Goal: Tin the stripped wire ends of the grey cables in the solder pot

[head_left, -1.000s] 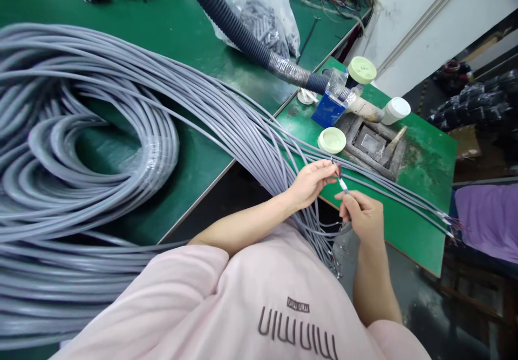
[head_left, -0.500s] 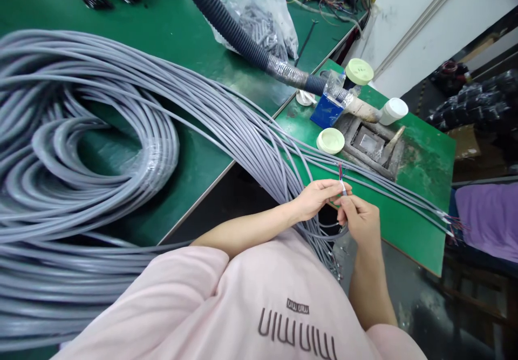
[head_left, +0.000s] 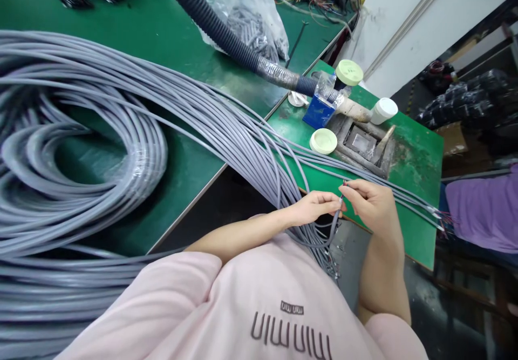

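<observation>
My left hand (head_left: 319, 206) is closed on a grey cable (head_left: 335, 224) close to its stripped end. Thin coloured wires (head_left: 343, 188), some of them red, stick up out of that end. Thumb and fingers of my right hand (head_left: 370, 201) pinch these wires just above the left fingertips. Below both hands the cable bends down toward a bundle of other cable ends (head_left: 329, 265). A thick bunch of grey cables (head_left: 243, 133) runs from the large coil (head_left: 149, 160) at the left toward my hands.
Several finished-looking cable ends (head_left: 435, 214) lie across the right green table (head_left: 424, 149). Behind them stand a solder pot (head_left: 362, 143), a pale green lid (head_left: 323, 141), a white cup (head_left: 384, 110) and a ribbed hose (head_left: 218, 22). A person in a purple top (head_left: 483, 209) is at the right.
My right hand has shifted from the cable's grey jacket up to the coloured wires. My left hand has moved down onto the cable below them.
</observation>
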Demonstrator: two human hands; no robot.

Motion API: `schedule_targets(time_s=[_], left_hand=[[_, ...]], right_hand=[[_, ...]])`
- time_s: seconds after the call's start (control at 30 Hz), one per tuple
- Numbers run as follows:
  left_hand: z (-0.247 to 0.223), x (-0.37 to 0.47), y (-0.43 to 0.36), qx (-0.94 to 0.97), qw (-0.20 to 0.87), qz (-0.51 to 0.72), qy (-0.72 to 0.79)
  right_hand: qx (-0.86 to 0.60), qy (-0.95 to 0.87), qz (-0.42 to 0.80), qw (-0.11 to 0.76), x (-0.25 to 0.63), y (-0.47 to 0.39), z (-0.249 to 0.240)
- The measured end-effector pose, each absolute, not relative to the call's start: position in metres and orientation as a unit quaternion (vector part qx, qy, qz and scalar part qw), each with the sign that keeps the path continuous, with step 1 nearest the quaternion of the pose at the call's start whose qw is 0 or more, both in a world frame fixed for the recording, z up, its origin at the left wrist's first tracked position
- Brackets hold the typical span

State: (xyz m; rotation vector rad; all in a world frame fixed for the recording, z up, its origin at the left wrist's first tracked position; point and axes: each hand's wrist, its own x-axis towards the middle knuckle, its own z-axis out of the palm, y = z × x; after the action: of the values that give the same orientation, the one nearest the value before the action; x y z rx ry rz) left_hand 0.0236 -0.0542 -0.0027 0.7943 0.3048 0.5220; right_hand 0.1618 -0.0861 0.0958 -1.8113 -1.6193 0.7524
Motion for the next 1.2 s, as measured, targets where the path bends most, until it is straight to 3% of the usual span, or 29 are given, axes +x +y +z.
schedule_targets(time_s=[0.13,0.33,0.5,0.6,0.97,1.2], left_hand=[[-0.011,0.023,-0.056,0.426,0.864,0.232,0.135],[-0.017,0.025,-0.059,0.42,0.864,0.226,0.164],[-0.011,0.022,-0.054,0.4,0.865,0.253,0.17],[-0.008,0.022,-0.053,0.404,0.867,0.24,0.163],[-0.012,0.02,-0.051,0.338,0.88,0.283,0.178],[-0.015,0.02,-0.049,0.212,0.925,0.274,0.157]], right_hand=[[-0.691,-0.595,0.265,0.314,0.157,-0.079,0.091],[-0.725,-0.514,0.105,0.446,0.17,-0.082,0.105],[-0.705,-0.607,0.249,0.27,0.184,-0.094,0.108],[-0.685,-0.627,0.277,0.245,0.18,-0.093,0.096],[-0.711,-0.523,0.211,0.421,0.155,-0.092,0.07],[-0.701,-0.521,0.202,0.443,0.154,-0.097,0.058]])
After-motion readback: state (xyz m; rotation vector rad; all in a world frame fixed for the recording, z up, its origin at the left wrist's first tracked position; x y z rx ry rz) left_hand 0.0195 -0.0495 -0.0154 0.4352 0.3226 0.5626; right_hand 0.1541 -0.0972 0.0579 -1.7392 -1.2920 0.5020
